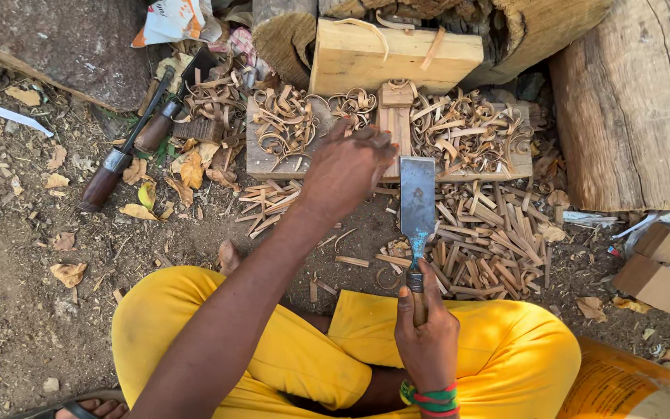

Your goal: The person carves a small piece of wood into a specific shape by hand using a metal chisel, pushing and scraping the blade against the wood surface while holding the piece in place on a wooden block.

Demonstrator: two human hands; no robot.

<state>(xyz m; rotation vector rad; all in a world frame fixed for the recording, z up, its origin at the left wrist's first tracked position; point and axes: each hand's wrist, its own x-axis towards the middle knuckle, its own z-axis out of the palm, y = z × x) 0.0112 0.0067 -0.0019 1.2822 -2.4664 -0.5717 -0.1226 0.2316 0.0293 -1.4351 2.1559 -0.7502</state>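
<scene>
While two dark-handled chisels lie untouched on the dirt at far left, the left hand reaches over the board, its fingers curled down onto a small upright wood piece amid curled shavings; how firmly they grip it I cannot tell. Just right of it, the right hand, near the yellow trousers, is clenched around the handle of a flat blade, which points away beside the wood piece, with split sticks piled to its right.

Wood strips lie before the board.
</scene>
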